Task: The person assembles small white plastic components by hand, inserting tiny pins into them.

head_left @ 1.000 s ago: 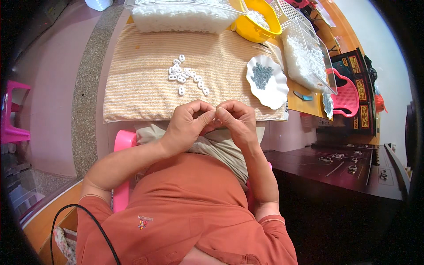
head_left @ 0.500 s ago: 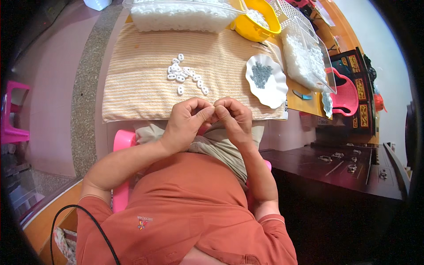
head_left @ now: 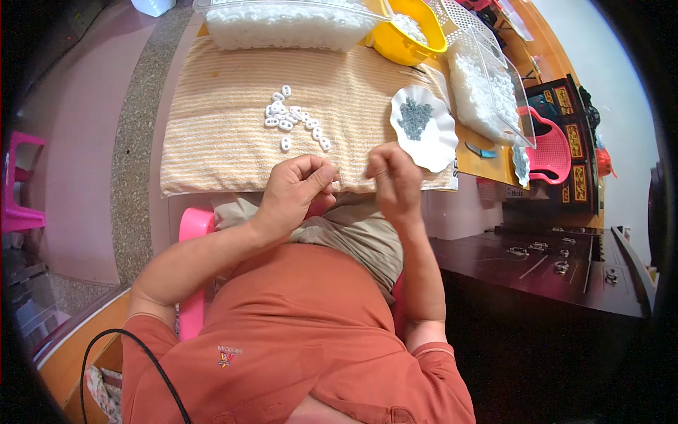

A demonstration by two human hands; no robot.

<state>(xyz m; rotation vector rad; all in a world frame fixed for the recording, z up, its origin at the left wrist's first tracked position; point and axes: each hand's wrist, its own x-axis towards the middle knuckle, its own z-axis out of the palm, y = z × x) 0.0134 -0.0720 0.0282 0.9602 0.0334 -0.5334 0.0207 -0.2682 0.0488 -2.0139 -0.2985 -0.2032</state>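
Nearest, a person in an orange-red shirt (head_left: pixel 296 332) has both forearms reaching forward; the left hand (head_left: pixel 300 185), by the near edge of a striped towel (head_left: pixel 219 134), has its grip closed, thumb and forefinger pinched together, though whatever lies between them is too small to tell; the right hand (head_left: pixel 397 182), apart from it and near a white scalloped plate (head_left: pixel 436 147), is blurred, its fingers curled, and I cannot tell whether its grip holds anything; small grey-blue bits (head_left: pixel 415 119) lie heaped on the plate; to its left, white two-holed pieces (head_left: pixel 286 121) lie loosely clustered on the towel; beyond, on the desk (head_left: pixel 496 169), stand two white-filled clear bins (head_left: pixel 282 41) and, between them, a yellow basket (head_left: pixel 404 52)
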